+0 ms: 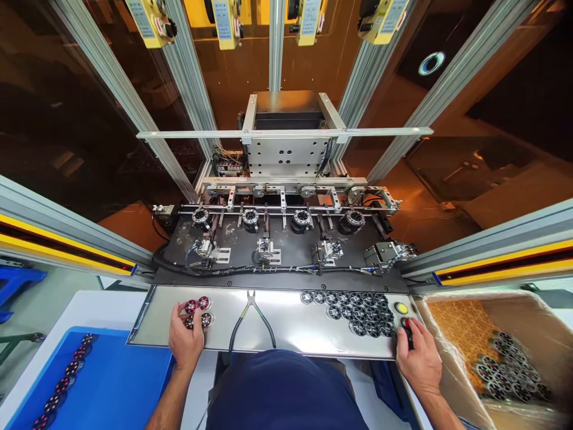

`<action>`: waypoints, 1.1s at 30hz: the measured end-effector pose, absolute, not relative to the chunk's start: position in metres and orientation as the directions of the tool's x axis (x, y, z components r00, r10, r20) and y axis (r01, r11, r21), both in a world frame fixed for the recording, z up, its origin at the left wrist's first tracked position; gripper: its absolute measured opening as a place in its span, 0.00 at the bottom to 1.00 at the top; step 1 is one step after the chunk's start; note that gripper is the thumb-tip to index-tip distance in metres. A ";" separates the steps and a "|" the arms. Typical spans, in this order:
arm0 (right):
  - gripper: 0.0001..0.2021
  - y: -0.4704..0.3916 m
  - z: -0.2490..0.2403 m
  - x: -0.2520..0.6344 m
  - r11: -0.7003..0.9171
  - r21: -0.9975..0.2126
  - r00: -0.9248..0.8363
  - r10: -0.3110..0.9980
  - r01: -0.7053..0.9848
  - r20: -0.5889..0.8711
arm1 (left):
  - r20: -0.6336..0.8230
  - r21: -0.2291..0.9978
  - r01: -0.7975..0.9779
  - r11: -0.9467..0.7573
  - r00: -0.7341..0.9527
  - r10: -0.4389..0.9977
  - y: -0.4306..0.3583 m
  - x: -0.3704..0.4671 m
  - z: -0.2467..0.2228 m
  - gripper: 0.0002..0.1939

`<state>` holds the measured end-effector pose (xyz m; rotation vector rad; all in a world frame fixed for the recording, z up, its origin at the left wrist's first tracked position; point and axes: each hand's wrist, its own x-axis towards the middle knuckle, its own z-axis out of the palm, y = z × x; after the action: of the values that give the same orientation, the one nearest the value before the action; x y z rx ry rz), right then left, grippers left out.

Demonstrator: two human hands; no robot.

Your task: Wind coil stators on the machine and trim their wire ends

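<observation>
My left hand [186,337] is at the left of the metal shelf [295,328], with thumb and fingers closed around a small round spoked part [188,322]. Touching or close beside it are two red-centred round parts [197,304] and a coppery one [206,321]. At the shelf's right end, my right hand [419,358] has its fingers bent around a red button [405,323] on a dark base, which they partly cover. Just above it sits a yellow button [401,308]. Green-handled pliers [251,301] lie between the hands, jaws away from me and handles spread.
Several dark spoked parts [358,313] lie in rows on the shelf. Beyond is a machine bed [237,239] with round fixtures and clamps. Yellow-edged bars [67,248] flank the opening. A blue tray [111,370] stands left, a lined carton [474,382] of parts right.
</observation>
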<state>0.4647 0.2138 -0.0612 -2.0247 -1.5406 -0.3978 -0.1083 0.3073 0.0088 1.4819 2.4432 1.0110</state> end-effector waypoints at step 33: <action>0.23 0.214 -0.059 0.464 -0.191 -0.243 0.297 0.778 0.951 0.553 | 0.233 0.605 0.734 0.308 -0.533 0.813 0.306 -0.109 0.005 0.39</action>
<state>0.4636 0.2139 -0.0594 -2.0281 -1.5352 -0.4173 -0.1090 0.3059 0.0050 1.4535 2.4450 1.0317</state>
